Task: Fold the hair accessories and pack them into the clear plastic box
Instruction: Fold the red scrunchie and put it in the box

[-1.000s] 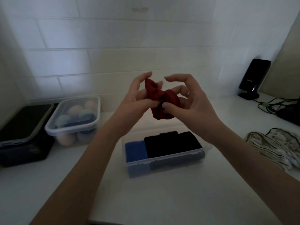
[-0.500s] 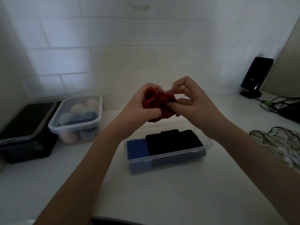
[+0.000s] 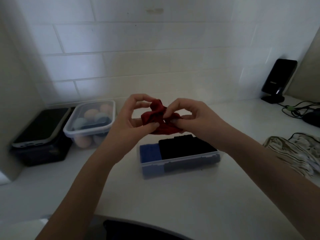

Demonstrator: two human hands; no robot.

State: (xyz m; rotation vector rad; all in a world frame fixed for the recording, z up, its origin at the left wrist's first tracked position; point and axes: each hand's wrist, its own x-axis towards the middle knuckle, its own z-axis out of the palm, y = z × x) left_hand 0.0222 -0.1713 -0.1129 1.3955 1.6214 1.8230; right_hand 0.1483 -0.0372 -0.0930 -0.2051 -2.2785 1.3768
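Note:
A crumpled dark red hair accessory [image 3: 158, 118] hangs in the air between both hands, just above the back edge of the clear plastic box [image 3: 180, 166]. My left hand [image 3: 133, 118] pinches its left side with thumb and fingers. My right hand [image 3: 192, 115] pinches its right side. The box sits open on the white counter and holds a folded blue piece [image 3: 149, 153] at its left end and a folded black piece [image 3: 185, 147] filling the rest.
A lidded clear tub [image 3: 90, 122] of pastel sponges stands at the back left, beside a dark box with a lid [image 3: 41, 135]. Striped fabric [image 3: 297, 153] lies at the right. A black device on a stand [image 3: 277, 80] and cables [image 3: 297, 110] are at the back right.
Both hands have lowered the red accessory toward the box and spread it wider, the right hand pulling its edge to the right.

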